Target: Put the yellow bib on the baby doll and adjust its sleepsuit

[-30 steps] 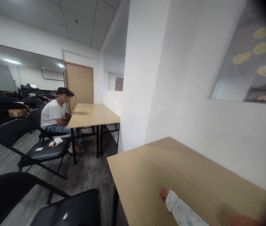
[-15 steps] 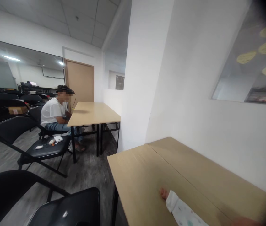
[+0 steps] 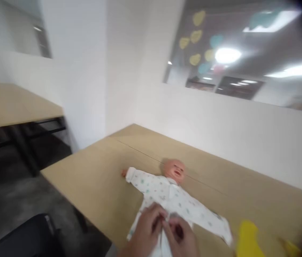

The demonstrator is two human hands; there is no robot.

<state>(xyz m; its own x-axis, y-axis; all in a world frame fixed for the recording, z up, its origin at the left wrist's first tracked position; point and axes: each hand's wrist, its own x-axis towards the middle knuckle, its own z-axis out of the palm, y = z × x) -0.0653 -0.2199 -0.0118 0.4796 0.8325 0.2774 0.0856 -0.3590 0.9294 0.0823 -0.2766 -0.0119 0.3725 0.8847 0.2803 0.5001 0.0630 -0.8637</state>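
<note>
Baby doll [image 3: 170, 189] in white printed romper, face-up on desk [image 3: 94, 175], left hand [image 3: 147, 230] and right hand [image 3: 180, 235] side by side pinching romper front, yellow item [image 3: 248, 238] right of hands

Motion blur smears the whole frame, and both hands, the left hand [image 3: 147, 228] and right hand [image 3: 180, 235], look soft-edged. Up and right of them, ceiling lights [image 3: 228, 55] blaze as blown-out glare in the window [image 3: 236, 60]. The light is even and fairly bright, with faint shadows on the table [image 3: 92, 171]. Beyond the right hand, a dark vignette eats the corners, and the yellow object [image 3: 248, 239] is perhaps too blurred to identify.
</note>
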